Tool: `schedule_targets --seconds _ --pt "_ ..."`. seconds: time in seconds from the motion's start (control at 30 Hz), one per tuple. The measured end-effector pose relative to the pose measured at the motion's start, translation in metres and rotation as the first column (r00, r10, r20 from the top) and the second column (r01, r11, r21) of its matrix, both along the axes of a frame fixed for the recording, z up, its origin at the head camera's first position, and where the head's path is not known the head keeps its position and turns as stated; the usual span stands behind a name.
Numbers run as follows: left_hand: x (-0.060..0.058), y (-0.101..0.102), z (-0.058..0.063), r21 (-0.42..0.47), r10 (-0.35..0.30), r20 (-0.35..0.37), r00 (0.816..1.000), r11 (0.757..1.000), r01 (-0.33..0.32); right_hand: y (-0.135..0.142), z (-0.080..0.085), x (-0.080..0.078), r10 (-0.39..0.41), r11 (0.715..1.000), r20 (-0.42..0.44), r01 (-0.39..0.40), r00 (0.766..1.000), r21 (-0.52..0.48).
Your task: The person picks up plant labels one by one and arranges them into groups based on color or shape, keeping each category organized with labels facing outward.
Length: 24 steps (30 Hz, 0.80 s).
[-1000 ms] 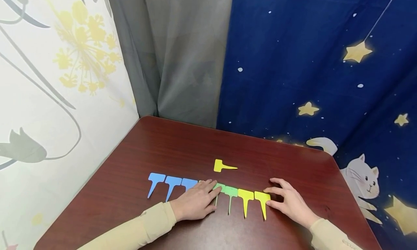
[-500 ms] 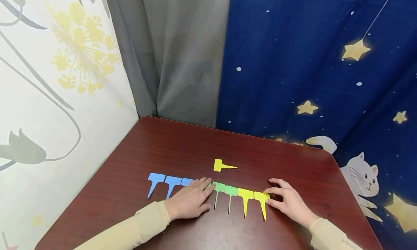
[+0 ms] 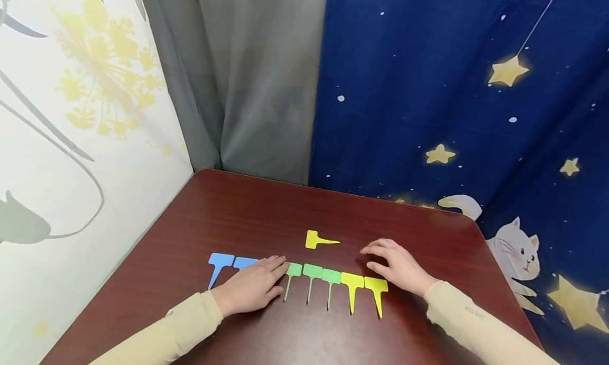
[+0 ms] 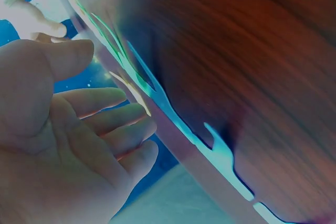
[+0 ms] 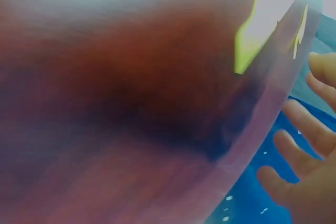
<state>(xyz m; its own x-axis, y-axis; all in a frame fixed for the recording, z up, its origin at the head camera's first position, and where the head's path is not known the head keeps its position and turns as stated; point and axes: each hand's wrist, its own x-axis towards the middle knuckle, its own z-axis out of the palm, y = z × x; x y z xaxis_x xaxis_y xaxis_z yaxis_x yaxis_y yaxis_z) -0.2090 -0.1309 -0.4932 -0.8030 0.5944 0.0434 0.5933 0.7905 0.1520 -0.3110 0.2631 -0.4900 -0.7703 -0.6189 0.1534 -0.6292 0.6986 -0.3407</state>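
Note:
A row of T-shaped plastic plant labels lies on the dark red-brown table, stems toward me. From left to right come blue labels [image 3: 221,259], three green labels [image 3: 312,271] and two yellow labels [image 3: 352,281]. My left hand [image 3: 252,286] reaches over the blue ones with relaxed fingers, partly hiding them; its fingertips overlap the edge of the leftmost green label. Past the right end of the row is my right hand [image 3: 398,266], fingers loosely bent and holding nothing. One more yellow label [image 3: 312,239] lies sideways behind the row, its tip pointing right toward that hand.
The wooden table [image 3: 266,206] has rounded far corners. Behind it hang a grey curtain [image 3: 266,90] and a blue curtain [image 3: 409,90] with stars and a cat. A white patterned cloth [image 3: 123,185] borders the left side.
My right hand has left the rightmost yellow label and moved up and left, toward the sideways label. My left hand has slid left along the row, uncovering all three green labels.

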Motion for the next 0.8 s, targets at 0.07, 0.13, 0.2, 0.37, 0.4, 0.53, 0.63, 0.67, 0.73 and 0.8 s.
schedule_targets --seconds 0.07,0.13,0.2,0.37,0.4,0.53,0.63,0.67,0.73,0.8 --pt "0.0 -0.003 0.0 0.003 0.003 0.002 1.0 1.0 -0.003 -0.011 0.004 -0.009 0.028 1.0 0.009 -0.028 1.0 0.013" --pt "0.001 -0.006 0.0 0.005 0.012 0.007 1.0 1.0 -0.012 -0.023 0.008 -0.018 0.066 0.997 0.019 -0.067 0.998 0.026" --pt "0.001 -0.009 0.001 0.008 0.024 0.011 1.0 1.0 -0.024 -0.036 0.011 -0.028 0.112 0.993 0.012 -0.112 0.994 0.039" --pt "0.002 -0.011 0.002 0.015 0.039 0.002 0.999 0.999 -0.039 -0.066 0.013 -0.051 0.19 0.979 -0.019 -0.188 0.982 0.075" --pt "0.002 -0.012 0.002 0.017 0.038 -0.002 0.999 0.999 -0.038 -0.072 0.011 -0.054 0.198 0.977 -0.023 -0.195 0.98 0.087" --pt "0.003 -0.014 -0.002 0.016 0.045 -0.001 0.999 0.999 -0.045 -0.092 0.003 -0.062 0.223 0.966 -0.047 -0.214 0.974 0.147" --pt "0.005 -0.017 -0.003 0.021 0.054 0.005 0.999 0.998 -0.054 -0.102 -0.005 -0.065 0.258 0.954 -0.073 -0.241 0.963 0.179" --pt "0.005 -0.017 -0.003 0.023 0.057 0.005 0.998 0.998 -0.057 -0.104 -0.006 -0.065 0.268 0.951 -0.081 -0.249 0.96 0.185" --pt "0.005 -0.019 -0.002 0.025 0.058 0.001 0.998 0.998 -0.058 -0.107 -0.009 -0.064 0.281 0.945 -0.101 -0.256 0.954 0.205" --pt "0.005 -0.02 -0.002 0.024 0.056 -0.005 0.998 0.998 -0.056 -0.109 -0.009 -0.063 0.282 0.942 -0.115 -0.251 0.953 0.223"
